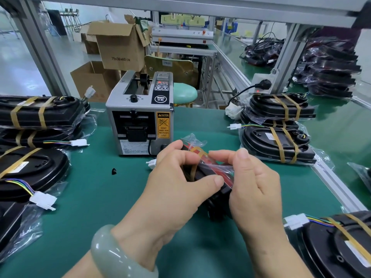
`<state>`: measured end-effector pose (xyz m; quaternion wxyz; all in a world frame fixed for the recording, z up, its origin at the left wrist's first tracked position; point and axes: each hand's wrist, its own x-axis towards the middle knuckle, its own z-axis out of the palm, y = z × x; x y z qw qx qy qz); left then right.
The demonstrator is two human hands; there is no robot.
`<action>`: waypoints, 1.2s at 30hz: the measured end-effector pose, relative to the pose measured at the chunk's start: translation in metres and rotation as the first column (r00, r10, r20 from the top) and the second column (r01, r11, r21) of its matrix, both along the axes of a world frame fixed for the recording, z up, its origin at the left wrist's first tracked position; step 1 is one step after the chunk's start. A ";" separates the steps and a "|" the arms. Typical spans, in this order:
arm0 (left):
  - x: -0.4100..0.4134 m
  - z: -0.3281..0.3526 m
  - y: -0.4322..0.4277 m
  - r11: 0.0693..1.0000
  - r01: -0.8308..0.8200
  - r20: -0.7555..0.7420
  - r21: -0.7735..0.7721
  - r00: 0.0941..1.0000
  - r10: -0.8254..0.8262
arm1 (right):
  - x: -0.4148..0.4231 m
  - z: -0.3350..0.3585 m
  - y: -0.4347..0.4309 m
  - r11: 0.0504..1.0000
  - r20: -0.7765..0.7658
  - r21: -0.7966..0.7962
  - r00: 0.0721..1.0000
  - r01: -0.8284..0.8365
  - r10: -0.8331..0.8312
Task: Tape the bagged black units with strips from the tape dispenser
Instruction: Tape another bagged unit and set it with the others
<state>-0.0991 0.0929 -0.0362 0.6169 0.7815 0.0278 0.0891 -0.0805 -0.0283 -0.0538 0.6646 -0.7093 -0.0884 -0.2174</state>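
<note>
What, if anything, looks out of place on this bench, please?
A small black piece lies loose on the green mat, left of the left hand, near the tape dispenser. It looks like a stray fragment; its source is unclear.

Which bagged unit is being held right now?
The centre unit, gripped by left hand and right hand before the tape dispenser; others lie untouched at the sides.

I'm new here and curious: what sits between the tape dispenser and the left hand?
The head view shows a white connector lying on the green mat between the dispenser and the left hand.
</note>
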 end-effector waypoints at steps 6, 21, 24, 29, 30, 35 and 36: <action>0.005 -0.002 -0.004 0.998 -0.017 0.011 -0.059 1.000 0.018 | 0.000 -0.002 0.001 1.000 0.005 0.002 1.000 0.012 -0.012; 0.011 -0.007 -0.005 0.998 -0.062 0.051 0.009 0.997 0.061 | 0.001 0.000 0.001 0.994 0.039 -0.019 0.994 0.104 -0.103; 0.012 -0.009 -0.001 0.986 -0.158 0.067 -0.054 0.985 0.162 | 0.003 -0.002 -0.002 0.986 0.034 -0.032 0.986 0.162 -0.160; 0.013 -0.006 0.006 0.739 -0.184 -0.462 -0.648 0.866 -0.189 | 0.006 -0.004 -0.006 0.980 0.196 -0.123 0.972 0.154 -0.128; 0.014 -0.003 0.007 0.684 -0.149 -0.469 -0.714 0.827 -0.309 | 0.002 -0.002 -0.004 0.972 0.299 -0.198 0.952 0.128 -0.064; 0.020 -0.008 0.007 0.585 -0.211 -0.431 -0.783 0.862 -0.267 | -0.011 0.017 0.005 0.865 0.396 -0.447 0.816 -0.228 0.420; 0.019 -0.010 0.010 0.564 -0.211 -0.409 -0.799 0.877 -0.253 | -0.011 0.029 0.004 0.799 0.207 -0.498 0.848 -0.337 0.487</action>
